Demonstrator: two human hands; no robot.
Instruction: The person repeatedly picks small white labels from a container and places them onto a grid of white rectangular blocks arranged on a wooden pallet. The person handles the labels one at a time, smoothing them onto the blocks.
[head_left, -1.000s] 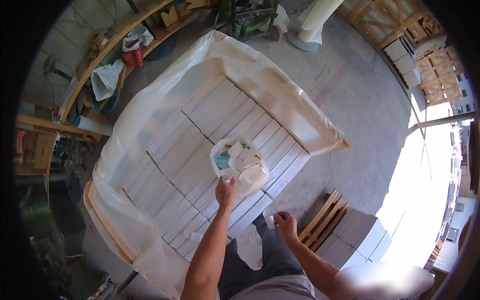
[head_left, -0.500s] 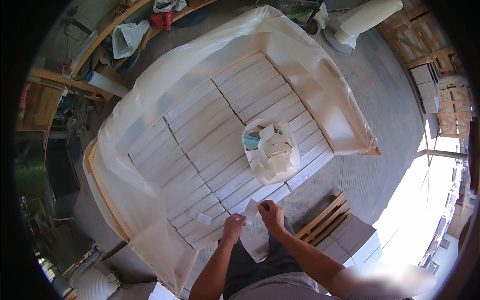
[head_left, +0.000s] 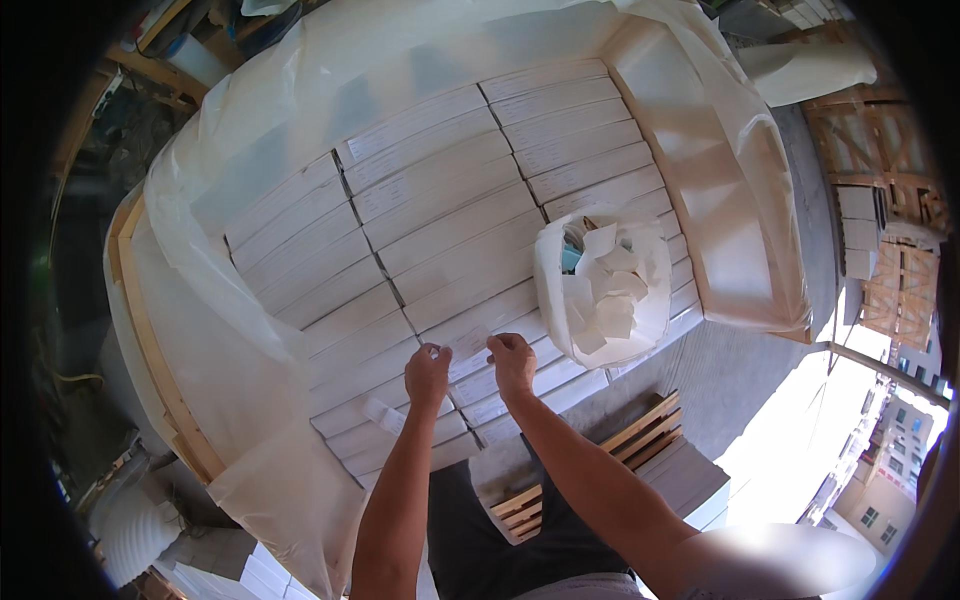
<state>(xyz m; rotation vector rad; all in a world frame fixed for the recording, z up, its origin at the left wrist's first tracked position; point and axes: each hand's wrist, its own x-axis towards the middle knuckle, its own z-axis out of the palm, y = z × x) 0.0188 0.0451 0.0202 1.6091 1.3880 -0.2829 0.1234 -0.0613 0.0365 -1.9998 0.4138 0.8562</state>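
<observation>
My left hand (head_left: 428,372) and my right hand (head_left: 512,362) are close together over rows of long white boxes (head_left: 430,235). A small, pale paper label (head_left: 469,343) stretches between them above a box near the front edge. Fingers of both hands are pinched at its opposite ends. Whether the label touches the box beneath, I cannot tell. Beside my left forearm, another strip of white labels (head_left: 381,413) lies on the boxes. To the right of my right hand stands a white tub (head_left: 652,330) full of paper scraps and a light-blue item.
Translucent plastic sheeting (head_left: 235,265) drapes over the wooden frame (head_left: 150,325) around the boxes. A slatted wooden pallet (head_left: 650,432) and stacked white boxes (head_left: 690,475) are at the lower right. More wooden pallets (head_left: 900,295) stand at the far right.
My view has come closer over the boxes. Both hands have reached forward with the label, from near my legs to above the front boxes.
</observation>
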